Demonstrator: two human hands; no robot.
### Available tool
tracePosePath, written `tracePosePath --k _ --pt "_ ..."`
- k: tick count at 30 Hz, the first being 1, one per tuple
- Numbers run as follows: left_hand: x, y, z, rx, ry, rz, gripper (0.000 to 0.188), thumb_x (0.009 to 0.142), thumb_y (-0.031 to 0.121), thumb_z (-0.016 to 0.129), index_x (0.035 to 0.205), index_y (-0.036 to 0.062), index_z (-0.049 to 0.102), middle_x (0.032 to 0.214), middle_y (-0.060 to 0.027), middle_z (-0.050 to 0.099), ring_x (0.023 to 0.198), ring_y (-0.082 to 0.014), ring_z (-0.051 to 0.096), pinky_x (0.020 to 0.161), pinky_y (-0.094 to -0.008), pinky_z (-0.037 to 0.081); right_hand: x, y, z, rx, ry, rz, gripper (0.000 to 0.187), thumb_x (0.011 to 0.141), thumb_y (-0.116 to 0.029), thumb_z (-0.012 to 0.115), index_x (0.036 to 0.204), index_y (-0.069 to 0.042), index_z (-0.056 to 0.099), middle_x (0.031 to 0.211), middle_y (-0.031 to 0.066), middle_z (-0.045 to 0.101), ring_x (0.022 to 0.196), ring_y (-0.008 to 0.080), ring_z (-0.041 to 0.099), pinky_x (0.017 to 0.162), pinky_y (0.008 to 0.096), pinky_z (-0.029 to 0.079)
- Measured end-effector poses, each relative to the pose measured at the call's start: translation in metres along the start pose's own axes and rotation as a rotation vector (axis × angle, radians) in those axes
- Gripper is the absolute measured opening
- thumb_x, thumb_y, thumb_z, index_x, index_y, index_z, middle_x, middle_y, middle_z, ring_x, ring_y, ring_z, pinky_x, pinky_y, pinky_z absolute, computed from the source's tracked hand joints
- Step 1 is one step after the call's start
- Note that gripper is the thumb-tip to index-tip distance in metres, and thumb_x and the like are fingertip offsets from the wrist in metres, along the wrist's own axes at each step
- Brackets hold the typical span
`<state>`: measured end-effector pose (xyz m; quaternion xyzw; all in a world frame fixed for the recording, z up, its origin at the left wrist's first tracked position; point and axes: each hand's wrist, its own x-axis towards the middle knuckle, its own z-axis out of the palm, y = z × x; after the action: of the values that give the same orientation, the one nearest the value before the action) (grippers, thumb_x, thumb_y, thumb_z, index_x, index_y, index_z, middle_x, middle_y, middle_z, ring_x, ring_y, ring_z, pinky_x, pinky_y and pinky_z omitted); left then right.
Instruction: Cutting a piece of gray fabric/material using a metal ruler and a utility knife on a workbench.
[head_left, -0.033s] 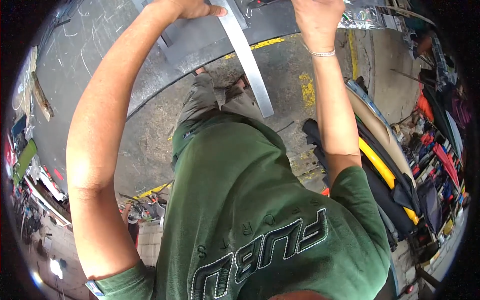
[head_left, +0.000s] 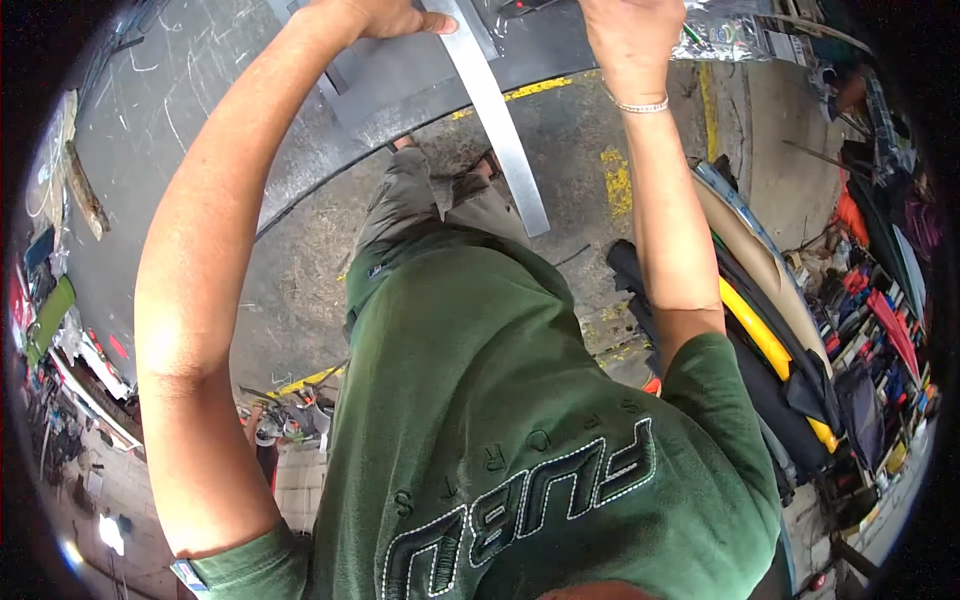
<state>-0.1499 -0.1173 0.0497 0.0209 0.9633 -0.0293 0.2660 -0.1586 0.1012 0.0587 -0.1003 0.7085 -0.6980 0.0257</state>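
Note:
A long silvery metal straightedge (head_left: 490, 110) lies across the dark sheet material (head_left: 420, 85) on the table, its near end jutting past the table edge. My left hand (head_left: 375, 15) holds it at the top of the view, thumb pressed on the metal; the other fingers are mostly cut off. Over the table to the right, my right hand (head_left: 635, 30) is closed, its fingertips hidden by the hand and the frame edge. Whatever it grips cannot be made out. Between the hands lies a small black and red object (head_left: 522, 7), partly out of view.
The grey table (head_left: 150, 130) curves away to the left, with a wooden stick (head_left: 85, 190) at its edge. Rolls of black, yellow and tan material (head_left: 755, 325) stand by my right arm. Clear plastic (head_left: 720, 38) lies beyond my right hand. Coloured goods (head_left: 880, 320) are piled farther right.

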Motion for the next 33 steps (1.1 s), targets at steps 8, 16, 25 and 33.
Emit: tracePosePath --k 8,16,25,33 --pt "-0.004 -0.004 0.006 -0.027 0.012 0.000 0.137 0.074 0.076 0.074 0.157 -0.0147 0.013 0.166 -0.0346 0.013 0.157 -0.0453 0.012 0.126 -0.0502 0.021 0.013 -0.015 0.009 0.388 0.059 0.107 0.011 0.092 -0.005 0.056 0.103 -0.008 0.054 0.080 0.0012 0.056 0.076 0.0153 0.059 0.075 0.0306 0.050" --pt "-0.004 -0.002 0.002 -0.030 0.003 0.001 0.136 0.075 0.075 0.074 0.157 -0.0144 0.013 0.167 -0.0335 0.013 0.157 -0.0437 0.011 0.126 -0.0503 0.021 0.042 -0.003 0.065 0.451 -0.097 0.604 0.041 0.108 -0.049 0.051 0.112 -0.009 0.059 0.076 -0.0006 0.052 0.048 0.0090 0.048 0.041 0.0251 0.039" --pt "-0.005 -0.004 0.005 -0.017 0.010 0.000 0.133 0.077 0.075 0.071 0.158 -0.0136 0.014 0.167 -0.0326 0.013 0.158 -0.0426 0.010 0.127 -0.0501 0.021 0.053 0.065 0.086 0.373 -0.277 0.353 0.049 0.109 -0.051 0.046 0.084 -0.009 0.053 0.057 -0.0026 0.041 0.040 0.0093 0.040 0.037 0.0256 0.033" --pt "0.006 -0.020 0.030 -0.392 0.174 0.291 0.131 0.078 0.074 0.072 0.158 -0.0135 0.016 0.167 -0.0323 0.014 0.158 -0.0424 0.011 0.126 -0.0508 0.022 0.054 0.065 0.088 0.358 -0.282 0.352 0.048 0.109 -0.050 0.047 0.084 -0.009 0.052 0.055 -0.0023 0.041 0.040 0.0099 0.041 0.037 0.0257 0.034"
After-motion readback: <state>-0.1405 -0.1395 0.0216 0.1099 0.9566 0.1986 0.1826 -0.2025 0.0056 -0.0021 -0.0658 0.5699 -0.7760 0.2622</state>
